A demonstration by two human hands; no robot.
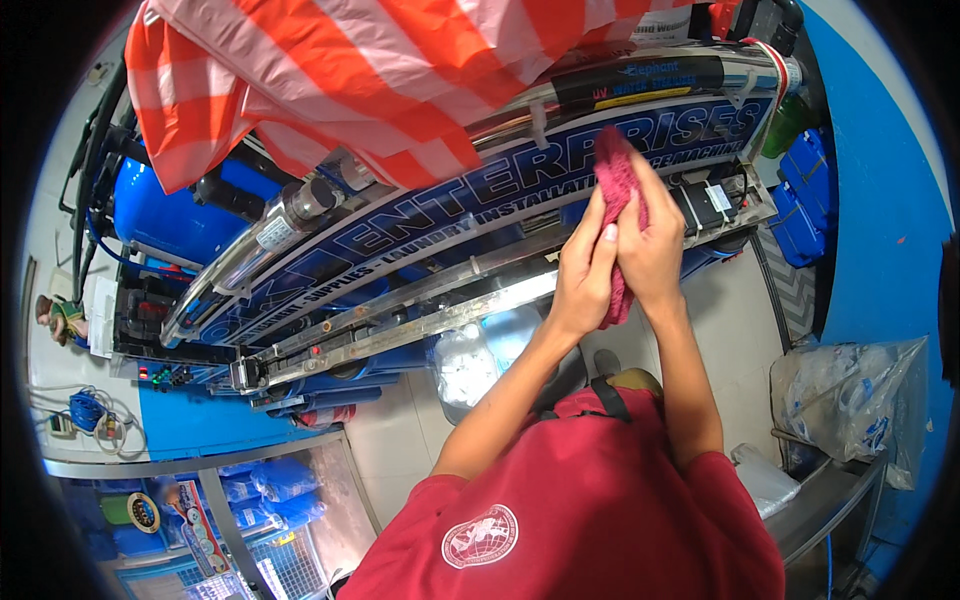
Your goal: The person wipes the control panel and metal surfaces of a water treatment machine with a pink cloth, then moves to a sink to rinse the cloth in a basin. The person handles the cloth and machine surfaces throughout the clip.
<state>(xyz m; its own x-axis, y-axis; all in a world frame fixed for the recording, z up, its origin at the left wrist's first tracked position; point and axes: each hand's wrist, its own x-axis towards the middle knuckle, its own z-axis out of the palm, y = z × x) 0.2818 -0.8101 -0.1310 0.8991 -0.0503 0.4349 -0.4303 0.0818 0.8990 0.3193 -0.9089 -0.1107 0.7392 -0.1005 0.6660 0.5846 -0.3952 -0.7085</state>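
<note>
My left hand [588, 272] and my right hand [650, 238] are pressed together around a bunched dark red cloth [613, 165]. One end of the cloth sticks out beyond the fingers and the other hangs below the palms. Both hands are raised in front of a long blue lettered sign panel [480, 195] and do not appear to touch it. Along the panel's upper side runs a shiny steel tube [540, 105]. To the right of my right hand, a black box with a white label [710, 205] sits on the metal frame [500, 300].
An orange-and-white striped plastic sheet [330, 80] drapes over the far side. A blue tank [165, 215] stands at the left and blue crates [805, 195] at the right. A clear plastic bag [850, 400] lies right of me; a glass-fronted cabinet [210, 500] is at the lower left.
</note>
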